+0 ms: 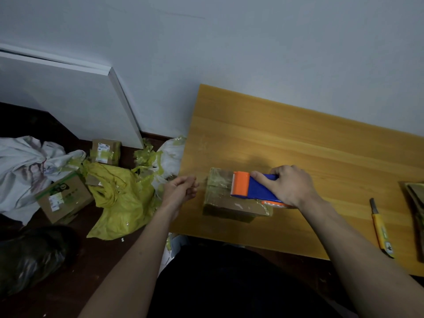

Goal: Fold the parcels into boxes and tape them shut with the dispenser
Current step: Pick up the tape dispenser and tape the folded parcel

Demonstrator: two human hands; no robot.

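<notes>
A small brown cardboard box wrapped in shiny clear tape sits near the left edge of the wooden table. My right hand grips the blue and orange tape dispenser, which lies across the top of the box with its orange serrated end pointing left. My left hand hovers just left of the box, off the table's edge, fingers loosely curled; whether it pinches a strand of tape is unclear.
A yellow utility knife lies on the table's right side beside flattened cardboard at the frame's edge. On the dark floor to the left are two labelled boxes, a yellow bag, white sacks and a black bag.
</notes>
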